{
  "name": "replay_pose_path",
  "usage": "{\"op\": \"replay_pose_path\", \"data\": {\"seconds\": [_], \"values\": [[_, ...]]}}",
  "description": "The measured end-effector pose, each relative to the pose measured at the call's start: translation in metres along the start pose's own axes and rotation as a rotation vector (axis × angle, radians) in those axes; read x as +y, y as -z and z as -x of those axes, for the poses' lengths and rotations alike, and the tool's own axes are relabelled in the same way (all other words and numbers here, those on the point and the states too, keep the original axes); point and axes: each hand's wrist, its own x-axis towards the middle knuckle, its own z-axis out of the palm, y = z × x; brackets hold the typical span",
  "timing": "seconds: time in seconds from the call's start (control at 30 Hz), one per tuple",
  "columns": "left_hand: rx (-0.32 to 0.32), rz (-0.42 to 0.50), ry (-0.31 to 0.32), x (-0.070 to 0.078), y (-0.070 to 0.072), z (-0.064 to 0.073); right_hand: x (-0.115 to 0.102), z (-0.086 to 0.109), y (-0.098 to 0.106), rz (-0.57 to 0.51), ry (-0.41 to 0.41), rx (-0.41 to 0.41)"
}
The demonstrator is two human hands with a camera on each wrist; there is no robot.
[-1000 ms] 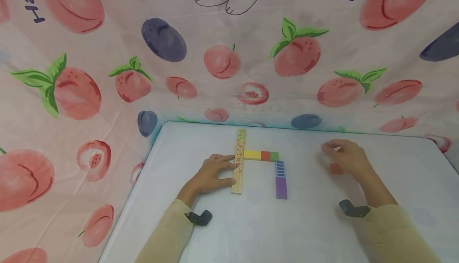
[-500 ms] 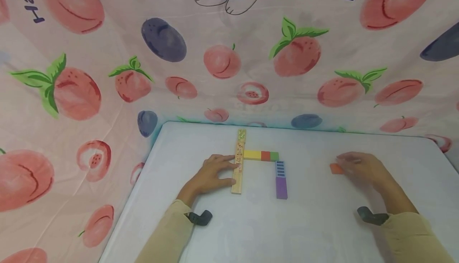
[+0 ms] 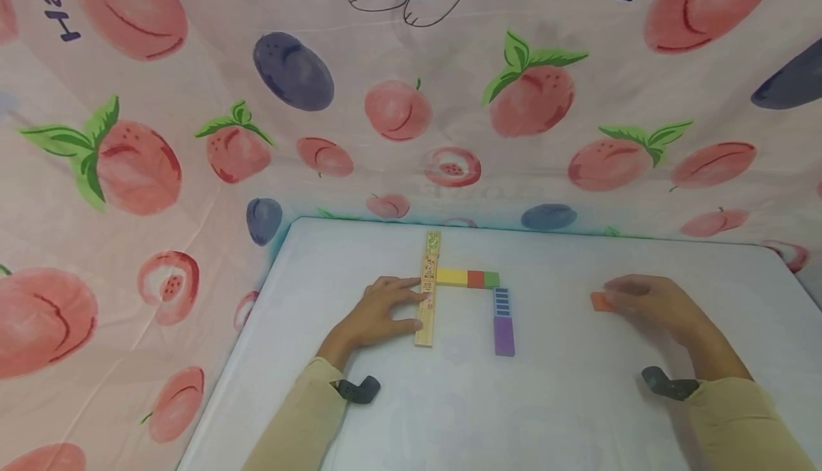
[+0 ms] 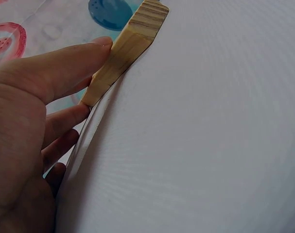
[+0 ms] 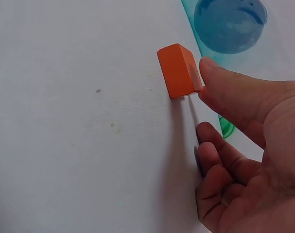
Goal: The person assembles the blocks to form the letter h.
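Observation:
My left hand (image 3: 379,312) rests at the left edge of a straight row of wooden blocks (image 3: 424,332), thumb and fingers spread along it and touching its side. In the left wrist view the thumb lies against a bare wooden block (image 4: 118,60). A yellow, red and green row (image 3: 452,277) runs right from the wooden row. Below its green end, a blue-and-white patterned block (image 3: 502,302) meets a purple block (image 3: 504,336). Farther right, my right hand (image 3: 655,305) pinches the right end of an orange block (image 5: 175,72) with thumb and finger, its other fingers curled.
A white table (image 3: 449,414) bears all the blocks. Behind it and along its left side hangs a cloth (image 3: 359,50) printed with fruit. Dark wrist cameras (image 3: 359,390) sit at both sleeve cuffs.
My right hand has come down and to the right from above the orange block to its right end, and its thumb has met the block. The left hand and the block rows stay put.

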Motion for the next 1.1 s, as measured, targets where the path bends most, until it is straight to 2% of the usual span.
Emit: {"op": "replay_pose_path", "data": {"seconds": [0.3, 0.5, 0.9, 1.1], "values": [[-0.006, -0.005, -0.004, -0.0024, -0.0005, -0.0011, -0.0066, 0.0045, -0.0038, 0.045, 0.012, 0.029], [-0.006, -0.009, -0.013, -0.0042, -0.0015, -0.0019, -0.0070, 0.0043, -0.0051, 0.092, -0.012, 0.016], [-0.001, -0.002, -0.011, -0.0017, -0.0002, -0.0005, -0.0061, -0.0046, -0.0082, 0.167, 0.096, 0.013], [0.005, 0.001, -0.020, -0.0012, 0.0004, 0.0001, -0.0075, -0.0035, -0.0084, 0.158, 0.106, 0.004]]}}
